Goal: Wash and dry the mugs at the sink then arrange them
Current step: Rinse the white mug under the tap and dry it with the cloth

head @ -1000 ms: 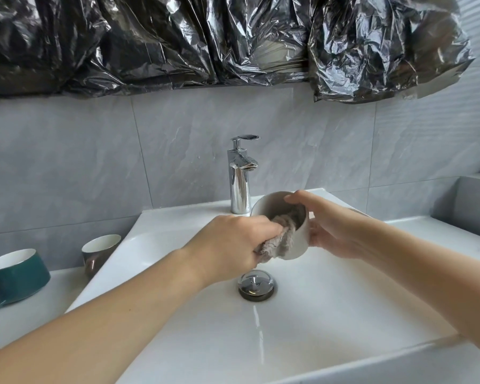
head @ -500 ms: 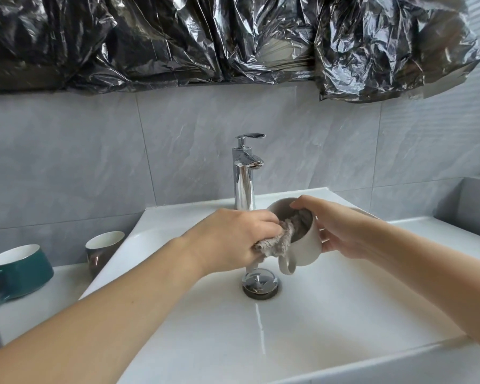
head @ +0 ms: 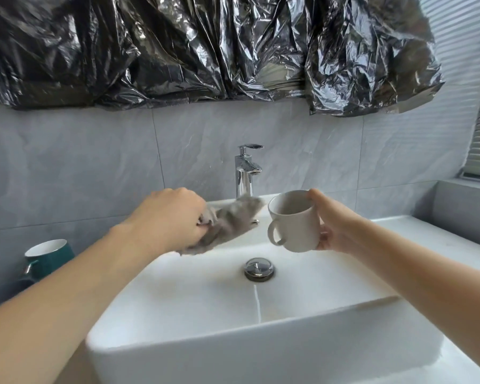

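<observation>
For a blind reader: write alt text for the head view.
Over a white sink, the right hand holds a white mug while the left hand grips a grey cloth beside it. A chrome tap stands behind; a green mug sits left.

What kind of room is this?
Probably a bathroom or washroom. There is a white basin with a chrome tap and a drain plug, and grey tiles on the wall behind it.

Grey cloth (head: 230, 221) pulled out of white mug (head: 294, 220), hands now apart, mug turned more upright, handle leftward
</observation>
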